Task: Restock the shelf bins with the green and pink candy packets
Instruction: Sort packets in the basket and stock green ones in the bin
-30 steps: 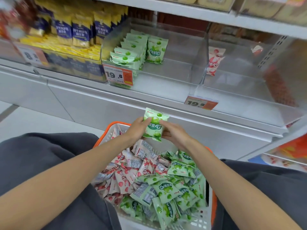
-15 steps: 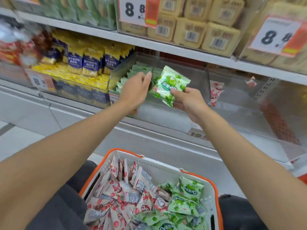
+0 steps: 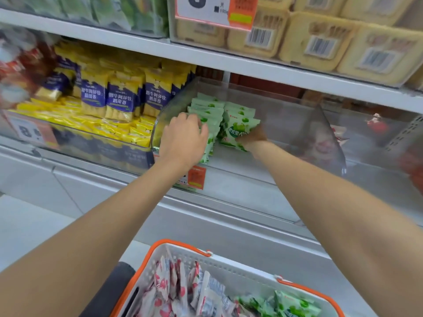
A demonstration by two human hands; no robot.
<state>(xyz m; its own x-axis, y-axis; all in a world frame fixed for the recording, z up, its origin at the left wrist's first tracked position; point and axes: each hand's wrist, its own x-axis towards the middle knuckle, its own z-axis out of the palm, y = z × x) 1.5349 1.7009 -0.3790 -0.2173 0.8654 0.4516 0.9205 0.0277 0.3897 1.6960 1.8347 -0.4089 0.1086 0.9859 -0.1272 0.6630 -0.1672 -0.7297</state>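
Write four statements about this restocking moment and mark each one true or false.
1. The right hand holds a green packet inside the clear bin. True.
2. The left hand reaches into the basket. False: it touches the row of green packets in the clear bin.
3. The basket holds packets of one colour only. False: pink packets and loose green packets both lie in it.
4. Yellow-and-blue packs stand in the bin to the left of the row of green packets. True.
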